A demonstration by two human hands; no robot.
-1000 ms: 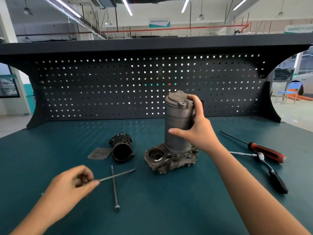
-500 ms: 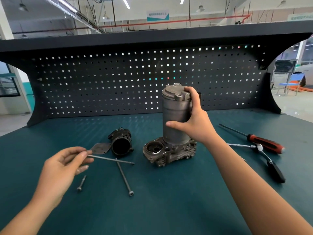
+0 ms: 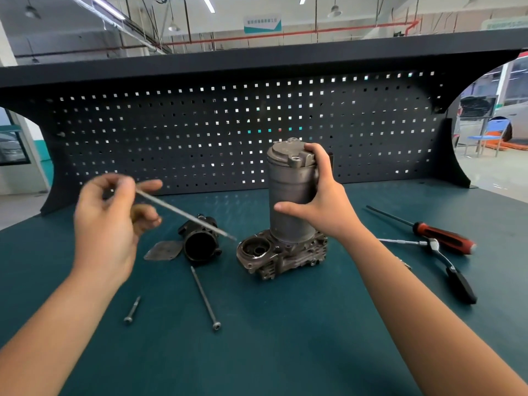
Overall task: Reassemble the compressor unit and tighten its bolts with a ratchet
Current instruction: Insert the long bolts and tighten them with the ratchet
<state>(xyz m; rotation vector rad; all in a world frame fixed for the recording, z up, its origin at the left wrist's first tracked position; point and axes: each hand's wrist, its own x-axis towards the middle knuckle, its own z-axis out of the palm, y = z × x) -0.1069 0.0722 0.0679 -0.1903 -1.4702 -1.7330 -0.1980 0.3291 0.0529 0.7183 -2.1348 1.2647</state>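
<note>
The grey compressor cylinder [image 3: 290, 195] stands upright on its cast metal base [image 3: 281, 257] in the middle of the bench. My right hand [image 3: 321, 201] grips the cylinder's right side near the top. My left hand [image 3: 110, 221] is raised to the left and pinches a long thin bolt [image 3: 185, 215], whose tip points down toward the base. A second long bolt [image 3: 204, 298] and a short bolt [image 3: 132, 310] lie on the bench in front. The ratchet [image 3: 445, 267] lies at the right.
A black round housing [image 3: 200, 242] and a flat metal plate [image 3: 164, 250] lie left of the base. A red-handled screwdriver [image 3: 428, 228] rests beside the ratchet. The dark pegboard [image 3: 200, 132] closes off the back of the green bench [image 3: 285, 338].
My left hand has lifted one long bolt off the bench and raised it up and to the right toward the compressor. My right hand keeps its hold on the cylinder.
</note>
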